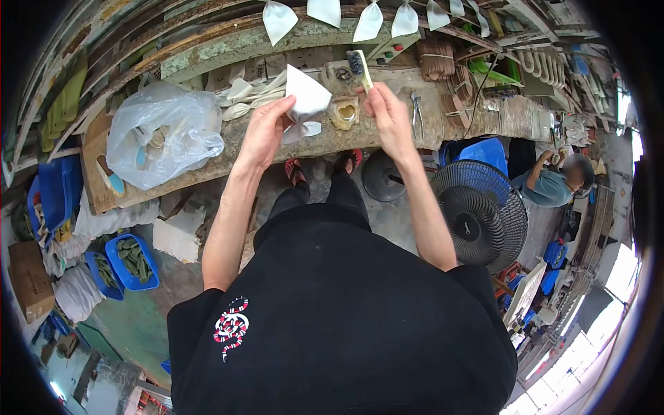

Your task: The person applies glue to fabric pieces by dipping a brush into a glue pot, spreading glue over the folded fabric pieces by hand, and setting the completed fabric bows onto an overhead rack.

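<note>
My left hand [266,135] pinches a white, folded piece of sheet material [308,97] that has a bow-like gathered part at its lower end; it may be a shoe upper, but I cannot tell. The fingers of my right hand [389,117] are wrapped round the pale handle of a brush [364,72], its dark bristles pointing up and left. Between my hands, on the bench [228,149], sits a small container of amber-coloured substance [345,112]. Similar white pieces [252,93] lie in a pile beyond my left hand. Pliers [416,114] rest to the right of my right hand.
A clear plastic bag [162,135] covers the bench's left part. White pieces [279,21] hang from the rack above. Brown sole-like pieces [436,59] stand at the back right. A large black fan [477,214] is close to my right arm; a person [550,181] sits beyond.
</note>
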A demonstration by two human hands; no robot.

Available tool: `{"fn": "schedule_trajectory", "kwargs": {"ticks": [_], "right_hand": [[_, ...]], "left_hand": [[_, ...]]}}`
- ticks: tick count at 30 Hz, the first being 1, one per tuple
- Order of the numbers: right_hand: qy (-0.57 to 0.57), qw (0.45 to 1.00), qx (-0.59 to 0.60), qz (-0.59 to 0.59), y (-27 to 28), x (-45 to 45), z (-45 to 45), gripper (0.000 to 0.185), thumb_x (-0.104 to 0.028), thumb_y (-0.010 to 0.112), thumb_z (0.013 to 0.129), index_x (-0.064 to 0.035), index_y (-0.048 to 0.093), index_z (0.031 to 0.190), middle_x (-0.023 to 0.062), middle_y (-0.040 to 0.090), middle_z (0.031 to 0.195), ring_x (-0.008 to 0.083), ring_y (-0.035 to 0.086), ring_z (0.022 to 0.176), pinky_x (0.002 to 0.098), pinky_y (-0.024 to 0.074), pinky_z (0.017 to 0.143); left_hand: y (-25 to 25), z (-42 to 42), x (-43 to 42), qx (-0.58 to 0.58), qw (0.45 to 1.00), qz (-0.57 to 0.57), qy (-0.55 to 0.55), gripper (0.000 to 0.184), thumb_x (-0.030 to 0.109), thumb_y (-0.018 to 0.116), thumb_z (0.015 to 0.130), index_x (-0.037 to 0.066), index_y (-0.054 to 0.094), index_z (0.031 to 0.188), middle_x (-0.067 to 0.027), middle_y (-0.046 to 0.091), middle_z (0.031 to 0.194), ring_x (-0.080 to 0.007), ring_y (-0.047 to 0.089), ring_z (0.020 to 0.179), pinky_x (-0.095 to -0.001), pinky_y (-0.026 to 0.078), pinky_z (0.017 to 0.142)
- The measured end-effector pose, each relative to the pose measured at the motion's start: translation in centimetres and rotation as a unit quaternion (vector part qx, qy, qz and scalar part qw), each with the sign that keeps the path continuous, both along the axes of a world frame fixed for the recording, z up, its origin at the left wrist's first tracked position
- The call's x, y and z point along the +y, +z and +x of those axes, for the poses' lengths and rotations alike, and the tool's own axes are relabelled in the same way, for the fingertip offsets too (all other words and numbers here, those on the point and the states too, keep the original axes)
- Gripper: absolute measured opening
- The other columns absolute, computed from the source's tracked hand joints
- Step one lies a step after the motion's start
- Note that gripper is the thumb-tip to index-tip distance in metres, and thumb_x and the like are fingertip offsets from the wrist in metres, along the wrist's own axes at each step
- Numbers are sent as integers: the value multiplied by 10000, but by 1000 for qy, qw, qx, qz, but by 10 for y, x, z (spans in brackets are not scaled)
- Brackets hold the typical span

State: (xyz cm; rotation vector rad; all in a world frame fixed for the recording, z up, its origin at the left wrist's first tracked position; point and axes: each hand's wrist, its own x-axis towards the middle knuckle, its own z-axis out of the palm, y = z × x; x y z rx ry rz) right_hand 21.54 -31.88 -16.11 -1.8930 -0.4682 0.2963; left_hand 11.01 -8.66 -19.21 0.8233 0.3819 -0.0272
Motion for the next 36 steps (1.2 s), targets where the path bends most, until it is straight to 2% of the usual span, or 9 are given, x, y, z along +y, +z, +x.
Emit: {"fn": "schedule_trajectory", "kwargs": {"ticks": [3,9,14,17,21,23,26,31,36], "right_hand": [[-7,985,-168,22,40,6,-10,257,-126,684,959,-51,741,1199,68,685,741,142,619,639,309,473,592],[81,924,-219,-301,44,6,8,311,-164,685,954,-133,727,1260,55,659,681,162,549,550,308,437,535],[98,944,-294,-112,71,7,-6,284,-200,714,935,-134,756,1208,59,673,669,127,559,536,288,427,519],[45,931,-259,-254,50,1,18,259,-219,713,937,-134,773,1173,47,673,660,124,568,534,315,445,516],[100,926,-332,-146,75,9,1,233,-243,672,976,-169,776,1171,3,671,678,89,558,539,272,431,488],[144,894,-306,-294,59,7,17,242,-239,673,973,-175,771,1184,10,663,678,91,545,532,278,416,483],[69,920,-354,-155,76,-1,31,258,-240,666,979,-158,762,1204,18,639,654,86,531,529,286,389,470],[82,921,-297,-237,61,2,16,215,-219,655,994,-117,783,1133,13,644,652,80,509,532,286,380,454],[74,966,-235,-75,47,13,-15,212,-165,706,933,-73,786,1107,76,611,631,149,552,527,330,411,496]], "left_hand": [[-4,-2,1,3,998,63,-13,303,230,610,1035,-21,689,1186,-41,733,992,-79,651,854,-257,530,812],[20,-5,-17,-46,989,142,-24,321,235,594,1052,-33,681,1205,-23,735,1022,-56,632,850,-227,504,788],[30,-6,-17,-76,988,131,-13,329,216,591,1050,-37,651,1253,-38,733,1072,-77,648,937,-249,504,854],[23,-10,-14,-83,987,132,-46,355,212,598,1045,-37,627,1296,-48,725,1136,-89,644,1015,-257,485,929],[29,-12,-12,-71,989,120,-41,365,191,614,1035,-39,616,1318,-56,712,1188,-90,629,1068,-261,466,972],[31,-15,-13,-84,984,136,-76,369,176,608,1038,-44,605,1334,-58,711,1194,-92,626,1088,-259,458,992],[31,-15,-14,-80,990,107,-39,362,167,600,1041,-41,605,1337,-58,709,1198,-92,627,1085,-261,459,990],[23,-19,-10,-88,995,51,-19,378,167,608,1036,-46,584,1348,-62,690,1228,-105,614,1125,-269,447,1014],[20,-24,-10,-116,993,12,35,360,172,603,1038,-40,595,1328,-64,675,1246,-134,599,1161,-332,427,1053]]}}
